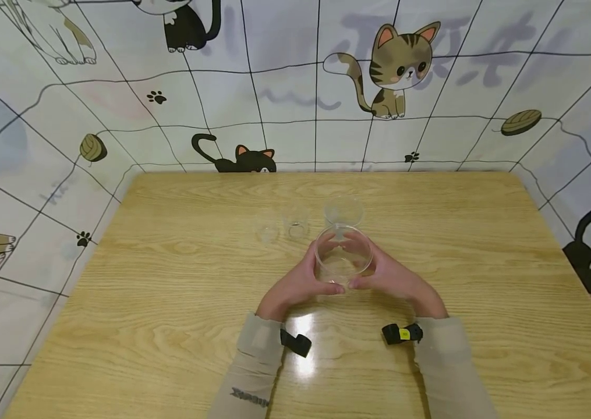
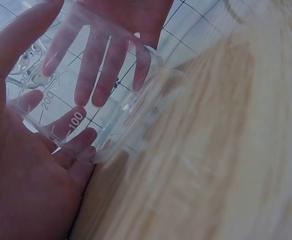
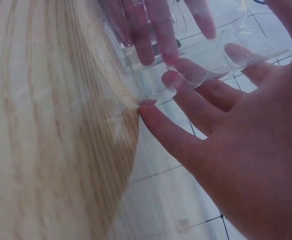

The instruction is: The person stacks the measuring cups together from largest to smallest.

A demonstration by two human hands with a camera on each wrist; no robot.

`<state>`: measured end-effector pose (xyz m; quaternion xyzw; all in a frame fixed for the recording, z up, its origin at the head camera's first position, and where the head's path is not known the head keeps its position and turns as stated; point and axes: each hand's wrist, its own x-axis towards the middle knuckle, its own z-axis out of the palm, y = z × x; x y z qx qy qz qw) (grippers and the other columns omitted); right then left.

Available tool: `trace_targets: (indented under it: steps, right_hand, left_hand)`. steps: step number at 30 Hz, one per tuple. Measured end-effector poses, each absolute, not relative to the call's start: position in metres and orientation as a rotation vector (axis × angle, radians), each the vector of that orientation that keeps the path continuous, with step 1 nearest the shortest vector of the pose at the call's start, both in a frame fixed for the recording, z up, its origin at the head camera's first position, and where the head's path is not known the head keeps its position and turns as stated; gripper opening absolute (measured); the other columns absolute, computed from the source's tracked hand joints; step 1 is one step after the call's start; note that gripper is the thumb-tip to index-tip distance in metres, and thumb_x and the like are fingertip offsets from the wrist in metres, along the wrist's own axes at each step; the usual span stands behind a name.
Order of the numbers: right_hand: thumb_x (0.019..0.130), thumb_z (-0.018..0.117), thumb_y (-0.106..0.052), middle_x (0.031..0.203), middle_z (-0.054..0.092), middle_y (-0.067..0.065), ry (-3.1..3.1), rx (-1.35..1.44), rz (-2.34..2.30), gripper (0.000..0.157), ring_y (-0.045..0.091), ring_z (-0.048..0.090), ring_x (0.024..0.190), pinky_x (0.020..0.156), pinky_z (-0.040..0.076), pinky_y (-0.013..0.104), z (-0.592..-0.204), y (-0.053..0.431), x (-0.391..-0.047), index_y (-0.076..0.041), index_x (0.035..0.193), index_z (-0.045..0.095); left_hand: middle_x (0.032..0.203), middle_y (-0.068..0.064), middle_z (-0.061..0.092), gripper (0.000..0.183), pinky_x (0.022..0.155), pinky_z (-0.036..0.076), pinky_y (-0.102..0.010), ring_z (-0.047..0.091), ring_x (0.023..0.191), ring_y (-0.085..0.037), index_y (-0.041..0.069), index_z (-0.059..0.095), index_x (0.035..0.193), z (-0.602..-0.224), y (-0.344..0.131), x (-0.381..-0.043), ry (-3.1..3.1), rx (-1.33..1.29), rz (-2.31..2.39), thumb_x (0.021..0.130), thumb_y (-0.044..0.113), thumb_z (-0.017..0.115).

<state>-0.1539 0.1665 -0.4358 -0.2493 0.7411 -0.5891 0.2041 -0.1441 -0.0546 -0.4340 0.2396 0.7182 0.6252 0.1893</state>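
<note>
A clear glass beaker (image 1: pixel 344 263) stands between my two hands near the middle of the table. White marks reading 100 and 200 show on its wall (image 2: pixel 61 112) in the left wrist view. My left hand (image 1: pixel 303 279) wraps its left side, thumb along the near wall and fingers round the far side. From the right, my right hand (image 1: pixel 390 278) curves round it the same way, and both thumb tips nearly meet in front. Through the glass, the fingers of both hands appear spread over the far wall. Another clear glass vessel (image 1: pixel 344 209) stands right behind the beaker.
To the left of it are a smaller clear glass (image 1: pixel 295 224) and a tiny one (image 1: pixel 267 234), roughly in a row. The wooden table (image 1: pixel 180 279) ends at a cat-print cloth backdrop (image 1: pixel 290 99) behind and at both sides. Black straps (image 1: pixel 295 343) sit at both wrists.
</note>
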Motion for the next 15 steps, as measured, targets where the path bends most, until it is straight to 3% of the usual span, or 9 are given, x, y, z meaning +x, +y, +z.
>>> trace_targets:
  steps: [8, 15]
  right_hand:
    - [0.079, 0.072, -0.009, 0.148, 0.026, 0.007, 2.064, -0.696, -1.632, 0.087, 0.03, 0.027, 0.135, 0.092, 0.041, 0.052, -0.435, 0.167, -0.151, -0.03, 0.144, 0.018]
    - [0.078, 0.072, -0.009, 0.146, 0.03, 0.006, 2.084, -0.692, -1.616, 0.088, 0.027, 0.026, 0.136, 0.097, 0.036, 0.056, -0.434, 0.163, -0.152, -0.034, 0.143, 0.019]
  left_hand:
    - [0.144, 0.005, 0.032, 0.107, 0.112, 0.017, -0.042, 0.026, 0.136, -0.013, 0.043, 0.009, 0.141, -0.461, -0.05, -0.15, 2.067, 0.677, 1.758, 0.068, 0.013, 0.081]
    - [0.143, 0.001, 0.033, 0.105, 0.11, 0.022, -0.044, 0.029, 0.134, -0.018, 0.042, 0.01, 0.142, -0.462, -0.052, -0.152, 2.091, 0.685, 1.765, 0.069, 0.018, 0.082]
